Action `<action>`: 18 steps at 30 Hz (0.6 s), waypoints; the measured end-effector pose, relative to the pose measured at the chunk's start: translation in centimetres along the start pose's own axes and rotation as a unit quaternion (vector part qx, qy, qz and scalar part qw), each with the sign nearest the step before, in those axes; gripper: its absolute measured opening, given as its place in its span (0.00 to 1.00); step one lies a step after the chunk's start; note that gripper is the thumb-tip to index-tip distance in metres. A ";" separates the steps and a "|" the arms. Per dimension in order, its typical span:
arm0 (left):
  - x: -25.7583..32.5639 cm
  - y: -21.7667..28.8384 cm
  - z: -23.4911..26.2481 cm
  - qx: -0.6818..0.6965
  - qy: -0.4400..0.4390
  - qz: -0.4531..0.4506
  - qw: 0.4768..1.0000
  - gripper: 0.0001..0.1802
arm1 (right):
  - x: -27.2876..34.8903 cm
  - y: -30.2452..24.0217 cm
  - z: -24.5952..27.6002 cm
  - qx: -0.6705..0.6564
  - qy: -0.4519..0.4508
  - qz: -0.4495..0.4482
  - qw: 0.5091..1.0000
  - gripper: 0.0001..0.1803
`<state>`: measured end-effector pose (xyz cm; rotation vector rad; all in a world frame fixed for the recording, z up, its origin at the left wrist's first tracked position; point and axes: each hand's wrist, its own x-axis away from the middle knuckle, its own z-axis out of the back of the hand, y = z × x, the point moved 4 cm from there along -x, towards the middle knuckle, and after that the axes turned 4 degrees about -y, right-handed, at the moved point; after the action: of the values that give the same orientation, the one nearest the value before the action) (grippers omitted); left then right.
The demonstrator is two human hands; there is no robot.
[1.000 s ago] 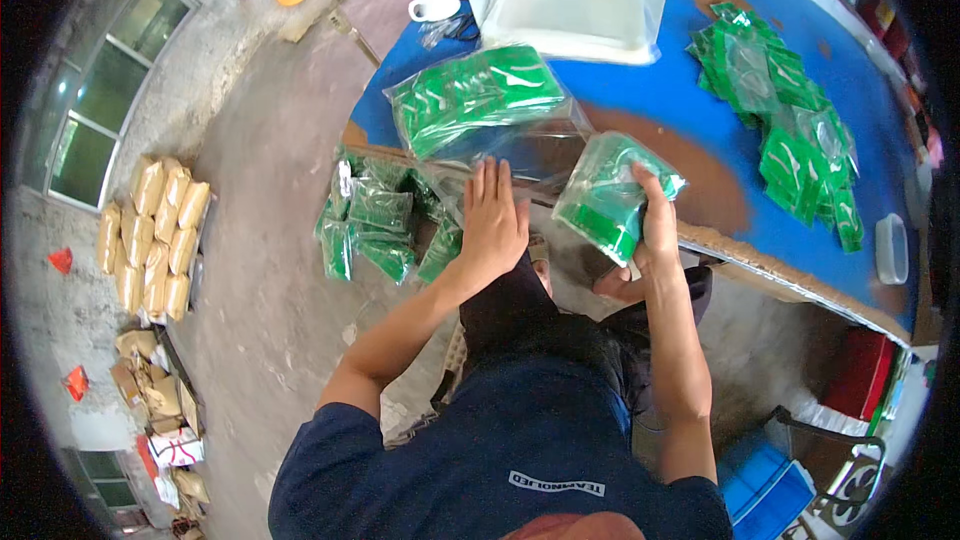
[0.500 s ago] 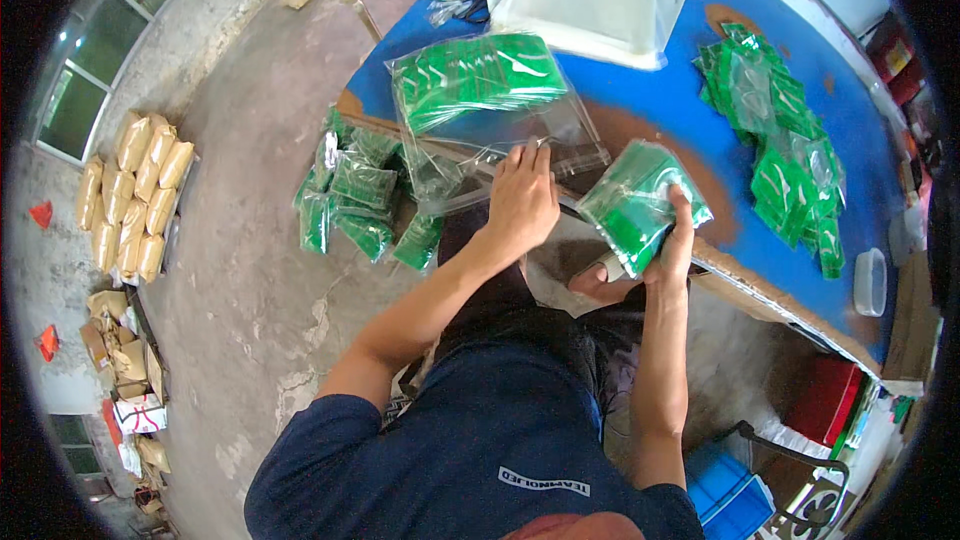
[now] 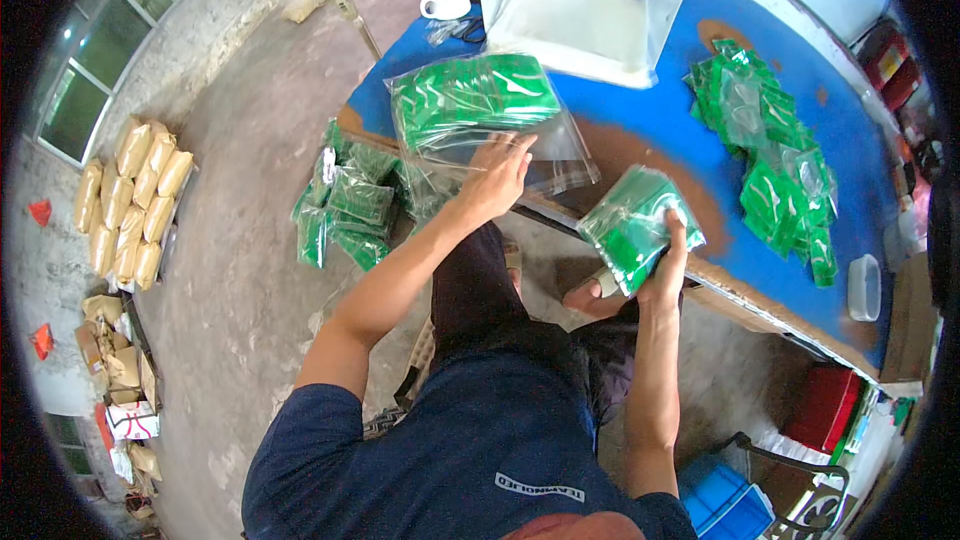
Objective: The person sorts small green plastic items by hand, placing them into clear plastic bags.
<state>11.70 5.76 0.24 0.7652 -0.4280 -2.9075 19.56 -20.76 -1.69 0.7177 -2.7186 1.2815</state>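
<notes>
The half-closed right hand [image 3: 664,275] holds green rectangular plastic packets [image 3: 632,225], best kept squared; the left hand [image 3: 494,178], nearly flat, visibly gripping nothing, overlies a clear plastic bag [image 3: 566,152].

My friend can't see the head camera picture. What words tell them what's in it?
Seen from above, a person's right hand holds a stack of green packets while the left hand is at a clear bag of similar packets on a blue table. A green pile of loose packets lies farther right.
</notes>
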 end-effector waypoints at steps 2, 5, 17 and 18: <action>-1.3 -0.8 -0.5 0.009 -0.028 -0.022 0.999 0.21 | 0.2 -0.2 -0.1 0.002 -0.001 -0.005 1.000 0.26; -2.3 -2.3 -1.5 0.038 -0.039 0.003 0.998 0.21 | 0.4 -0.2 -0.3 0.013 0.002 -0.007 1.000 0.26; -4.2 -3.3 -3.9 -0.016 -0.146 0.009 0.989 0.31 | 1.5 -0.5 -1.2 0.009 -0.024 -0.039 0.999 0.27; -4.6 -3.2 -3.6 -0.040 -0.149 -0.003 0.988 0.32 | 1.4 -0.5 -1.0 0.009 -0.023 -0.039 0.999 0.27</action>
<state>17.41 8.70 -1.57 0.3208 -0.3310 -3.0305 18.41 -20.79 -0.31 0.8566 -2.6878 1.2904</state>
